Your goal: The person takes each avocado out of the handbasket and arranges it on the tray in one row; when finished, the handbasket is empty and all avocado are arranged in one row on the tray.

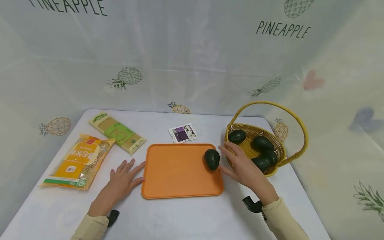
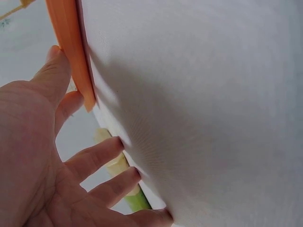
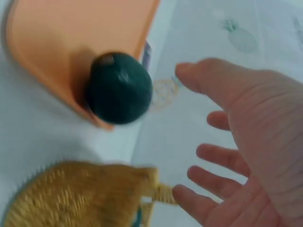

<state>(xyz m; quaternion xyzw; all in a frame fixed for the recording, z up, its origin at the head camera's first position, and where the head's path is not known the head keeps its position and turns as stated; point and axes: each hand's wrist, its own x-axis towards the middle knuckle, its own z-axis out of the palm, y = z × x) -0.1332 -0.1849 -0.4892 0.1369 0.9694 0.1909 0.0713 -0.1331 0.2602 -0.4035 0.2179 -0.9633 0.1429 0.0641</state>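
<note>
An orange tray [image 1: 180,173] lies on the white table, and one dark green avocado [image 1: 212,159] rests on its right side. My left hand [image 1: 121,181] has its fingers spread at the tray's left edge; in the left wrist view the thumb and forefinger touch the tray's rim [image 2: 73,47] while other fingertips meet the table. Over the gap between tray and basket is my right hand [image 1: 243,168], fingers apart, holding nothing. The right wrist view shows space between that hand and the avocado [image 3: 120,88]. Several avocados [image 1: 262,144] lie in the yellow woven basket [image 1: 246,148].
Left of the tray lie an orange-and-clear food bag [image 1: 79,161] and a green-labelled flat pack [image 1: 118,131]. A small white-and-purple packet [image 1: 183,133] sits behind the tray. The basket's tall handle [image 1: 303,130] arches up on the right. A pineapple-printed curtain [image 1: 192,86] hangs behind the table.
</note>
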